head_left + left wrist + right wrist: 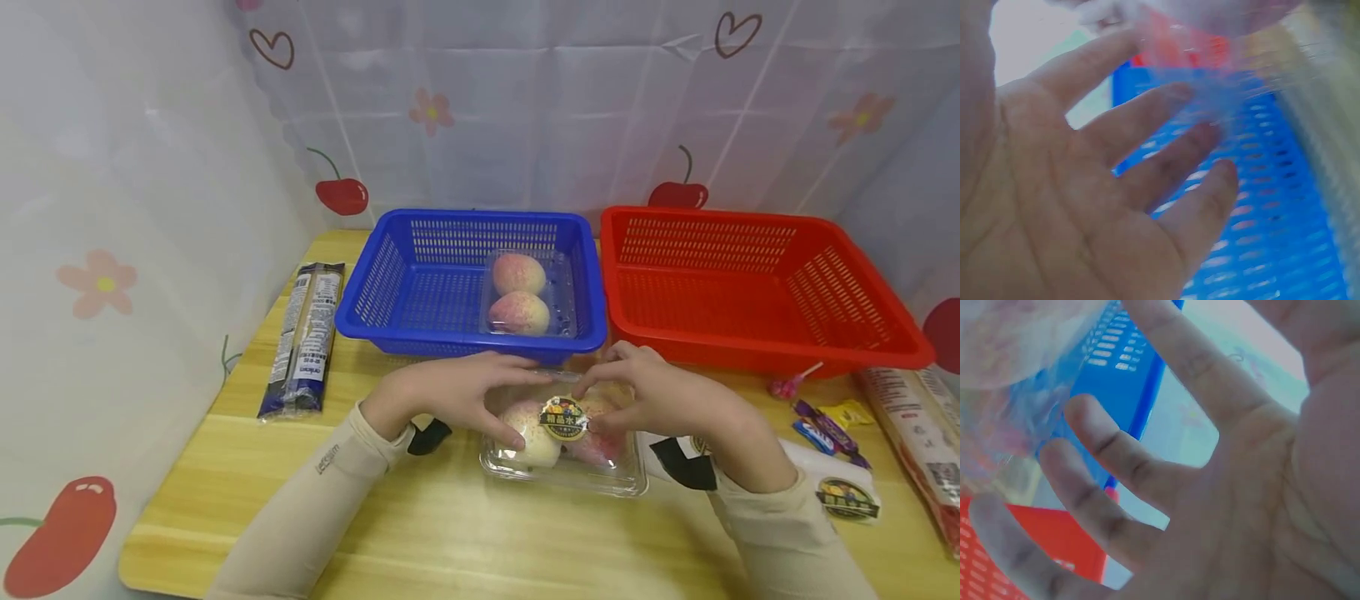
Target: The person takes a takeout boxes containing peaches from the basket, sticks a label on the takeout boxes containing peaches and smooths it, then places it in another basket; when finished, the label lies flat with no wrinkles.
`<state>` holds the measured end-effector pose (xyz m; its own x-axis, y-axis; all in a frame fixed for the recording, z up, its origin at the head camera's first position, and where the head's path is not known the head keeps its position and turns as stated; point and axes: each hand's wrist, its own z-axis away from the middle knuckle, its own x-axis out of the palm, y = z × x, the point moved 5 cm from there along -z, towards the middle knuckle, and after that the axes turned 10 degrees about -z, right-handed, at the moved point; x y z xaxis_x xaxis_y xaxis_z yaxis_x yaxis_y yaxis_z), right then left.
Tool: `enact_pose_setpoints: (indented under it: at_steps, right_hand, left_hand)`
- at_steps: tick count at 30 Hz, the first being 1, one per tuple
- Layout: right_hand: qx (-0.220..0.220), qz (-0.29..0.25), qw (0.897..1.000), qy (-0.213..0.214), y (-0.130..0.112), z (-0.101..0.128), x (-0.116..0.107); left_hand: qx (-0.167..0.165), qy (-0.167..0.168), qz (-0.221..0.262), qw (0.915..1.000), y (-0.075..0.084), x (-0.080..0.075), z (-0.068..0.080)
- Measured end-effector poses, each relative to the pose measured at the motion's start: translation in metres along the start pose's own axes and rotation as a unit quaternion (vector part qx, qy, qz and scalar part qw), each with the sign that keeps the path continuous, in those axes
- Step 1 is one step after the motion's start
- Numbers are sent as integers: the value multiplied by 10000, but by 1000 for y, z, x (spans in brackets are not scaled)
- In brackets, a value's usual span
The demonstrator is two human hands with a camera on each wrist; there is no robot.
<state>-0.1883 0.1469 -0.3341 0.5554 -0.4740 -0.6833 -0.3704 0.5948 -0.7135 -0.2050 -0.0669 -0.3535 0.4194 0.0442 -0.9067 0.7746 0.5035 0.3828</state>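
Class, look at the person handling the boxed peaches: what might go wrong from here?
1. The left fingers and right fingers lie over the clear box; pressing hard might buckle the plastic onto the peaches inside.
2. The right fingers reach the edge of the label, so dragging them might wrinkle or peel it.
3. The right arm passes over a white strip, so pulling back might sweep it along.

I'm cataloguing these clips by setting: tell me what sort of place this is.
Probably a staged packing workspace: a cherry-printed curtain hangs behind a blue plastic basket, with a clear clamshell of peaches in front.
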Motion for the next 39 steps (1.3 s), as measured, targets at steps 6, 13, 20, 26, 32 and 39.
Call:
enact_pose_setpoints:
  at_steps: [6,13,20,26,32,39]
  right_hand:
    - [-122,-522,9973,-505,19,-1,1]
    - [-724,-1553,9785,-1152,54,-10,1]
    - [-1536,-2032,9603,-1140,70,-19,6]
    - [-2157,-2439,9416,-854,64,-24,7]
    - [-2008,-2648,9414,-571,60,-24,4]
    - [-2595,-2913,9148,-1044,46,-17,-2]
  left_hand:
    - [437,677,308,9963,0,-32,29]
    - [-668,2654,1195,9544,-50,-76,77]
    - [-2505,3069,1260,9095,-119,-76,123]
    - [-3449,1914,1784,9014,-148,-56,134]
    - [-3577,1509,2188,8952,-154,-46,132]
    - [-3623,1725,2267,8874,-158,-49,132]
